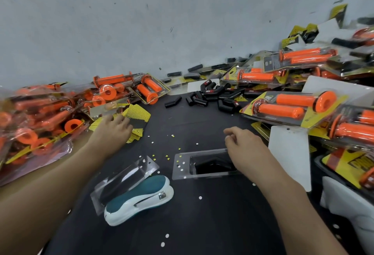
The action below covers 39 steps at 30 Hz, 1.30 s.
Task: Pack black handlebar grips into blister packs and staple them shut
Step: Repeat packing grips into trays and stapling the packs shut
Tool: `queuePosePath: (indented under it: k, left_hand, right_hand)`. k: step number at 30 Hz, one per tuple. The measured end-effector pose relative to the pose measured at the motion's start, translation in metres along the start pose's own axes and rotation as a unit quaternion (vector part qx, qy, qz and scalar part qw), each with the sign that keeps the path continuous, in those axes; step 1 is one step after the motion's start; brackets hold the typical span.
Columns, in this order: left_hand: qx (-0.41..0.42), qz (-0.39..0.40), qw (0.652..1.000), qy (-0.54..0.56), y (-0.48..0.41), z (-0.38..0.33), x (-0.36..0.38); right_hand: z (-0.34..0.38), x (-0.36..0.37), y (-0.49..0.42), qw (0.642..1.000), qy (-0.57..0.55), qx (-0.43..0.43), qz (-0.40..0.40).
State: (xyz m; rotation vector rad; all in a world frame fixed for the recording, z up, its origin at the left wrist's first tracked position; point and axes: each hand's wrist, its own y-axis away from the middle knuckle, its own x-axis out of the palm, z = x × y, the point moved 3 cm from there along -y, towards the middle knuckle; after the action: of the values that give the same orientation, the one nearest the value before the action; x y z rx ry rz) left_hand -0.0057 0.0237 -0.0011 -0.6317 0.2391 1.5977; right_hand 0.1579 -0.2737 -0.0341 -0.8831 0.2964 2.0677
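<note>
1. The left hand (113,127) reaches out to the left, its fingers stretched flat on a stack of yellow-and-black printed cards (137,116). It grips nothing. The fingertips are blurred.
2. The right hand (244,145) hovers over the far right corner of a clear blister pack (182,165), its fingers curled in. I cannot tell whether they pinch the pack's edge or hold nothing.
3. That blister pack lies flat on the black worktop (202,224), in the middle, near the person. One bent black grip (212,165) sits in its pocket.
4. A second blister pack (125,178) lies to its left, tilted, with its near edge against a teal-and-white stapler (139,200).
5. Loose black grips (210,97) lie in a heap at the far side of the worktop, close to the grey wall (141,32).
6. Packs of orange grips (40,117) are piled on the left, and more orange packs (293,105) are stacked on the right.
7. A blank white card (289,153) lies just right of the right hand.
8. Small paper dots (200,197) are scattered over the worktop.
</note>
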Motion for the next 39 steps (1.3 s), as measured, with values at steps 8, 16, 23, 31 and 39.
queuePosePath:
  k: [8, 16, 23, 31, 39]
  left_hand:
    - [0.033, -0.015, 0.999, -0.006, 0.015, 0.000, -0.013]
    - [-0.371, -0.104, 0.827, 0.410, 0.013, 0.033, -0.055]
    - [-0.390, -0.085, 0.437, 0.806, 0.033, -0.016, -0.124]
    - [-0.390, -0.038, 0.403, 0.827, 0.050, -0.049, -0.127]
    - [-0.425, 0.013, 0.367, 0.827, 0.046, -0.057, -0.113]
  right_hand:
    - [0.005, 0.003, 0.000, 1.000, -0.001, -0.013, 0.001]
    - [0.012, -0.006, 0.002, 0.995, -0.005, -0.056, -0.077]
    - [0.036, -0.003, 0.008, 0.947, -0.313, -0.076, -0.011]
    - [0.040, 0.003, 0.012, 0.909, -0.408, -0.079, 0.042]
    - [0.043, 0.013, 0.012, 0.927, -0.359, -0.104, 0.042]
